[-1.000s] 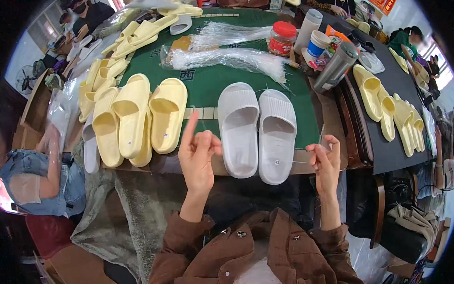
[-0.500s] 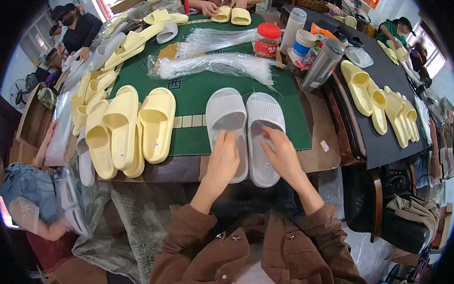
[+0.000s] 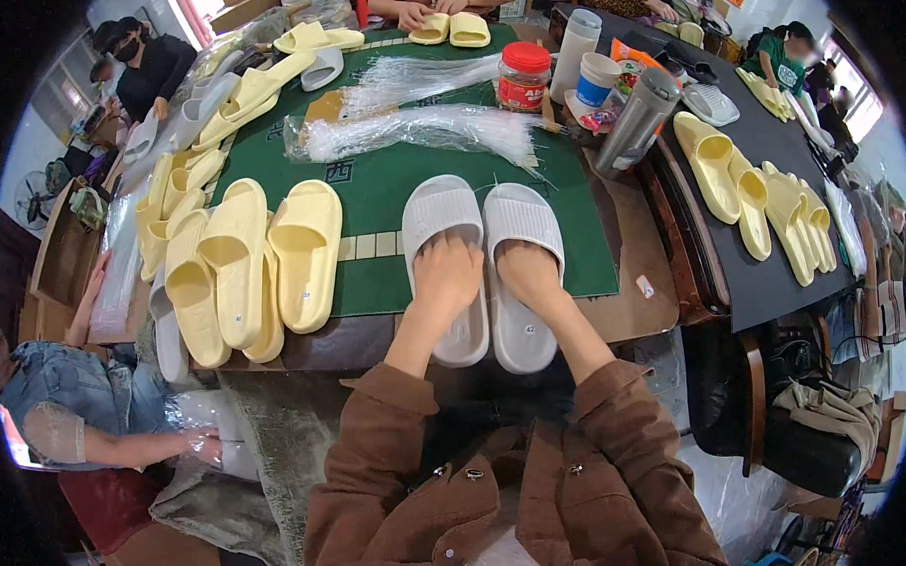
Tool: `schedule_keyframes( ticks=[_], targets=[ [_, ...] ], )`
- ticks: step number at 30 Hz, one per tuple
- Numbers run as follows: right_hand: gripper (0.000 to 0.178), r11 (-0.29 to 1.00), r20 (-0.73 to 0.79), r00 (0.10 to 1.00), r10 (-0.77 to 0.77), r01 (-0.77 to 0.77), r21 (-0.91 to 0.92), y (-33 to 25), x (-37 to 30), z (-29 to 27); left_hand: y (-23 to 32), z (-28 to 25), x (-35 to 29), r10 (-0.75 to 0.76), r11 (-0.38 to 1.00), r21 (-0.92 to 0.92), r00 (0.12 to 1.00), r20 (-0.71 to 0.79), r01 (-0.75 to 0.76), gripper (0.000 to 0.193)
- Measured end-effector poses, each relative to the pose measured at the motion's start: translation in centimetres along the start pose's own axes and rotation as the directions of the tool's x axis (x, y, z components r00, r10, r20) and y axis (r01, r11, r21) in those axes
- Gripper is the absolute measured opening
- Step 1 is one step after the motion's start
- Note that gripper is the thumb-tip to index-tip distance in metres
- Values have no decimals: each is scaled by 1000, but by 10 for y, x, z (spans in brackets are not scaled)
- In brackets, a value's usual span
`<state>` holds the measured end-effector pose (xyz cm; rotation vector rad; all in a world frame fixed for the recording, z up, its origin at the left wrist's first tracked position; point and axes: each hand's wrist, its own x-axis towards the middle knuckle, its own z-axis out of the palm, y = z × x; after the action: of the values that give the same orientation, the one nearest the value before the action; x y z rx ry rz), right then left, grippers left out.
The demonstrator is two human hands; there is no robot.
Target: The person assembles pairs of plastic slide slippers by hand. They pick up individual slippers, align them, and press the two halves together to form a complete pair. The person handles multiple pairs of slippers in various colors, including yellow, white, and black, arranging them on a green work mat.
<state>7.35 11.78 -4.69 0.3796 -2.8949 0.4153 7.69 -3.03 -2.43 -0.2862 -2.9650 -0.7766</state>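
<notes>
A pair of grey slide slippers lies side by side at the near edge of the green mat, toes pointing away from me. My left hand (image 3: 447,274) reaches into the left grey slipper (image 3: 440,199), its fingers tucked under the ribbed strap. Likewise, my right hand (image 3: 530,274) is pushed under the strap of the right grey slipper (image 3: 523,213). Both straps hide my fingertips, so I cannot make out how they are curled. To the left of the pair, several pale yellow slippers (image 3: 306,253) lie close together, some overlapping.
Bundles of clear plastic strips (image 3: 423,134) lie across the green mat (image 3: 373,291). Behind them stand a red-lidded jar (image 3: 524,78), a cup (image 3: 598,81) and a steel flask (image 3: 639,120). More yellow slippers (image 3: 708,166) rest on the dark table at right. Co-workers sit around.
My hands have slid forward under the straps of the grey slippers. The view has shifted slightly. At left, a co-worker's arm has moved, and the grey slippers it held no longer show as before.
</notes>
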Motion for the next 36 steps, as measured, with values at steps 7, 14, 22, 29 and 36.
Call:
schedule_keyframes(
  ticks=[7, 14, 22, 29, 36],
  targets=[
    [23, 985, -144, 976, -162, 151, -85, 8, 2, 12, -47, 2, 39, 82, 924, -377, 928, 362, 66, 45],
    [28, 999, 181, 983, -18, 9, 49, 2, 4, -26, 0, -16, 3, 218, 945, -304, 928, 300, -124, 99],
    [31, 987, 14, 999, -44, 41, 154, 11, 6, -6, 28, -3, -11, 96, 988, -134, 987, 133, -78, 107],
    [41, 902, 158, 986, 57, -119, 416, 6, 1, -17, 21, 15, -13, 131, 990, -37, 983, -132, -137, 66],
    [27, 917, -80, 995, -62, 89, 390, -10, -35, -41, 7, 18, -12, 186, 982, -3, 975, -124, -188, 61]
  ],
)
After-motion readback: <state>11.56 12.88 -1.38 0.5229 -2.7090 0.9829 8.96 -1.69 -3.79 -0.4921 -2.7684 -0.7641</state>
